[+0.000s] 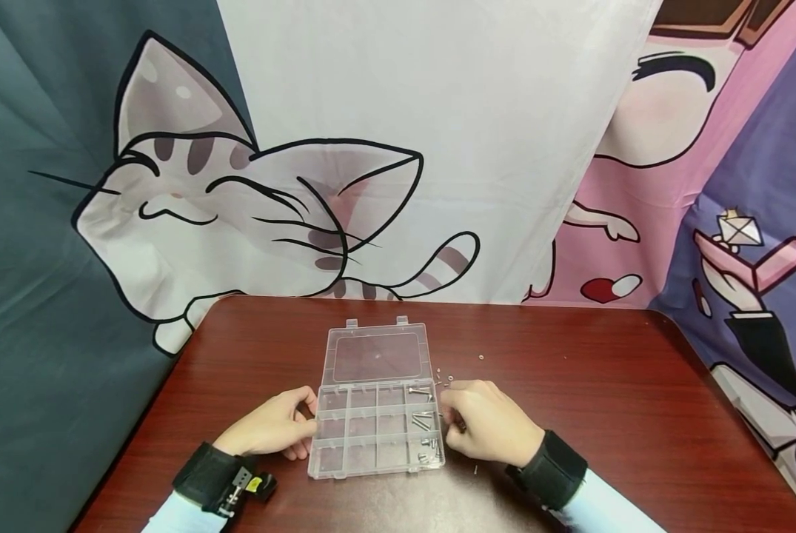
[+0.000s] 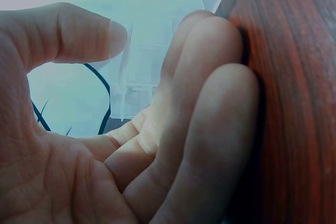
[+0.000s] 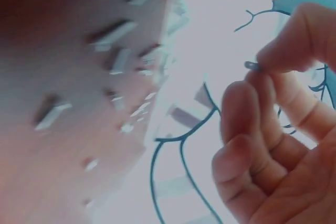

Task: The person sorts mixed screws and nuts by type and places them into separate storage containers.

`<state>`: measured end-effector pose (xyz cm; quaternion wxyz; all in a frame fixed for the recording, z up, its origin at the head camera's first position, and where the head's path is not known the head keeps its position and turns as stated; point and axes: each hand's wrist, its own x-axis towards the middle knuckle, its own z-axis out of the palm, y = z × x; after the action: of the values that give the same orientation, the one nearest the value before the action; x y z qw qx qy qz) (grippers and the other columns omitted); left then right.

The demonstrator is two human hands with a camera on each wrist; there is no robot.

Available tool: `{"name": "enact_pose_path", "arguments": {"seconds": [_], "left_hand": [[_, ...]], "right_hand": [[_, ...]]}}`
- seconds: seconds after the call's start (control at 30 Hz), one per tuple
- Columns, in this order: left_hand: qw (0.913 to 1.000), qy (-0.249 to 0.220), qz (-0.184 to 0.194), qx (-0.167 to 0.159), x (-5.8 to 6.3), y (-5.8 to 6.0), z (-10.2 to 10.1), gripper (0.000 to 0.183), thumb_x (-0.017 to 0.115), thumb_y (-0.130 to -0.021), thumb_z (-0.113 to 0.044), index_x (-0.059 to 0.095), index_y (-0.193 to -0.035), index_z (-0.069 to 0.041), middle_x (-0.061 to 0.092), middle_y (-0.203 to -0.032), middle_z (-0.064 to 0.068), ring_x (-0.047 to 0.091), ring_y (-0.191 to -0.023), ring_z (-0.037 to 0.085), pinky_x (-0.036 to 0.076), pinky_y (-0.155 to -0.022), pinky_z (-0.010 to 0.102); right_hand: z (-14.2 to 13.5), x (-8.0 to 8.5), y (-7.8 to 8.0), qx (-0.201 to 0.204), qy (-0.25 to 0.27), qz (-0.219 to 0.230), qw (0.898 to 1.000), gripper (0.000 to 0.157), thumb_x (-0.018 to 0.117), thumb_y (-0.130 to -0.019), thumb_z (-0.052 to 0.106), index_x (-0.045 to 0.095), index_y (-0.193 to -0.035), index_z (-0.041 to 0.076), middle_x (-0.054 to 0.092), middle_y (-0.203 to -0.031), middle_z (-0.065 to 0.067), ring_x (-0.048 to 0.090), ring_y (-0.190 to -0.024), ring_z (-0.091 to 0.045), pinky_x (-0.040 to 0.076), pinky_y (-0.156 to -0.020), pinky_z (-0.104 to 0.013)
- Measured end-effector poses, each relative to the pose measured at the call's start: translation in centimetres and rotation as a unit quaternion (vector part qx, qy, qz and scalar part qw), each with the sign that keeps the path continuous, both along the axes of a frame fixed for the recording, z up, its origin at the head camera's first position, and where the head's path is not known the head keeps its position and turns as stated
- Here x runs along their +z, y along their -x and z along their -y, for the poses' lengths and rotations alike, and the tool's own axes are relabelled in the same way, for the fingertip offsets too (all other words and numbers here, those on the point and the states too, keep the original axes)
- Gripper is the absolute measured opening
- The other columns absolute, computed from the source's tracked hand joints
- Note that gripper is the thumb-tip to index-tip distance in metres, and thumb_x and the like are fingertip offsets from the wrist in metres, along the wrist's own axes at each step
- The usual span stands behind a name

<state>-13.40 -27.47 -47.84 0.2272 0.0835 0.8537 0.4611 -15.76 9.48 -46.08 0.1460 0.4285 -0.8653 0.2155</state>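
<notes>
A clear plastic compartment box (image 1: pixel 378 409) lies on the table, its lid (image 1: pixel 379 355) folded back away from me. Long screws (image 1: pixel 421 422) lie in the middle cell of its right column, with more small metal pieces in the cells in front and behind. My left hand (image 1: pixel 271 423) holds the box's left side, thumb (image 2: pixel 89 38) at the upper rim and the other fingers low beside the table. At the right edge, my right hand (image 1: pixel 487 420) pinches a small silver screw (image 3: pixel 252 66) between thumb and forefinger; only its end shows.
Loose screws (image 3: pixel 113 35) and small nuts (image 1: pixel 481 357) are scattered on the brown table (image 1: pixel 604 414) right of the box, partly hidden by my right hand. One small piece (image 1: pixel 475 469) lies nearer me. A printed cloth (image 1: pixel 491 148) hangs behind the table.
</notes>
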Motion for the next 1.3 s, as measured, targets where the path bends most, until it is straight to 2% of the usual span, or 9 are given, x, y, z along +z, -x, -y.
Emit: {"name": "enact_pose_path", "arguments": {"seconds": [0.2,0.53,0.83,0.97,1.0,1.07,1.13,1.2,1.3], "left_hand": [[1.0,0.006,0.0,-0.004,0.0,0.1,-0.2,0.026,0.06,-0.088,-0.014,0.048,-0.107,-0.001,0.064,-0.066,0.01,0.064,-0.055,0.024,0.054,-0.05,0.038],[1.0,0.002,0.0,-0.001,-0.1,0.1,-0.2,0.027,0.06,-0.087,-0.014,0.048,-0.107,-0.001,0.064,-0.065,0.01,0.064,-0.055,0.024,0.054,-0.049,0.039],[1.0,0.001,-0.001,0.004,-0.2,0.0,-0.2,0.026,0.06,-0.087,-0.013,0.049,-0.108,-0.001,0.064,-0.066,0.01,0.064,-0.055,0.023,0.054,-0.049,0.039],[1.0,0.001,-0.003,0.0,-0.2,0.0,-0.2,0.026,0.06,-0.088,-0.014,0.048,-0.107,-0.001,0.064,-0.065,0.01,0.064,-0.055,0.024,0.054,-0.049,0.039],[1.0,0.001,-0.003,-0.002,-0.3,0.0,-0.2,0.026,0.06,-0.088,-0.014,0.048,-0.107,-0.001,0.064,-0.065,0.01,0.064,-0.055,0.024,0.054,-0.049,0.039],[1.0,0.003,-0.003,-0.003,-0.3,0.1,-0.1,0.026,0.06,-0.088,-0.015,0.048,-0.107,-0.001,0.064,-0.065,0.01,0.064,-0.055,0.024,0.054,-0.049,0.039],[1.0,0.007,-0.003,-0.005,-0.3,0.1,-0.1,0.026,0.06,-0.088,-0.015,0.048,-0.106,-0.002,0.064,-0.065,0.01,0.065,-0.055,0.024,0.054,-0.049,0.038],[0.9999,0.009,-0.002,-0.005,-0.3,0.2,0.0,0.026,0.06,-0.088,-0.016,0.048,-0.106,-0.002,0.065,-0.065,0.01,0.065,-0.055,0.024,0.055,-0.049,0.038],[0.9999,0.01,-0.002,-0.008,-0.3,0.2,0.1,0.025,0.059,-0.089,-0.016,0.047,-0.105,-0.002,0.065,-0.065,0.01,0.065,-0.056,0.025,0.055,-0.05,0.038]], "right_hand": [[2.6,1.4,0.7,0.053,0.032,-0.005,0.998,0.024,0.064,-0.062,0.008,0.047,-0.072,0.023,0.041,-0.07,0.014,0.039,-0.06,0.002,0.032,-0.052,-0.011],[5.9,1.4,1.1,0.067,0.011,0.026,0.997,0.021,0.063,-0.066,0.011,0.049,-0.073,0.024,0.043,-0.073,0.012,0.039,-0.06,0.001,0.029,-0.051,-0.012],[6.7,1.1,1.3,0.07,-0.007,0.007,0.998,0.021,0.062,-0.067,0.01,0.047,-0.072,0.025,0.04,-0.073,0.015,0.04,-0.061,0.001,0.031,-0.053,-0.015],[6.6,1.1,1.2,0.075,-0.032,0.002,0.997,0.014,0.067,-0.074,0.019,0.06,-0.084,0.023,0.05,-0.084,0.011,0.048,-0.071,-0.003,0.04,-0.061,-0.017],[6.5,1.2,1.1,0.074,-0.051,0.004,0.996,0.021,0.069,-0.077,0.028,0.065,-0.097,0.022,0.057,-0.096,0.008,0.055,-0.083,-0.006,0.046,-0.07,-0.019],[6.3,1.2,0.8,0.076,-0.088,0.012,0.993,0.059,0.069,-0.081,0.05,0.062,-0.129,0.017,0.058,-0.13,-0.003,0.057,-0.115,-0.018,0.049,-0.094,-0.033],[6.1,1.2,0.5,0.078,-0.125,0.022,0.989,0.095,0.061,-0.079,0.07,0.041,-0.154,0.015,0.034,-0.159,-0.01,0.036,-0.143,-0.03,0.035,-0.112,-0.048],[5.8,1.2,0.3,0.076,-0.148,0.034,0.985,0.108,0.052,-0.077,0.081,0.026,-0.161,0.018,0.011,-0.168,-0.008,0.013,-0.152,-0.032,0.022,-0.117,-0.054],[5.4,1.1,0.2,0.077,-0.151,0.044,0.985,0.108,0.048,-0.077,0.083,0.023,-0.162,0.02,0.005,-0.168,-0.004,0.007,-0.153,-0.028,0.018,-0.118,-0.054]]}}
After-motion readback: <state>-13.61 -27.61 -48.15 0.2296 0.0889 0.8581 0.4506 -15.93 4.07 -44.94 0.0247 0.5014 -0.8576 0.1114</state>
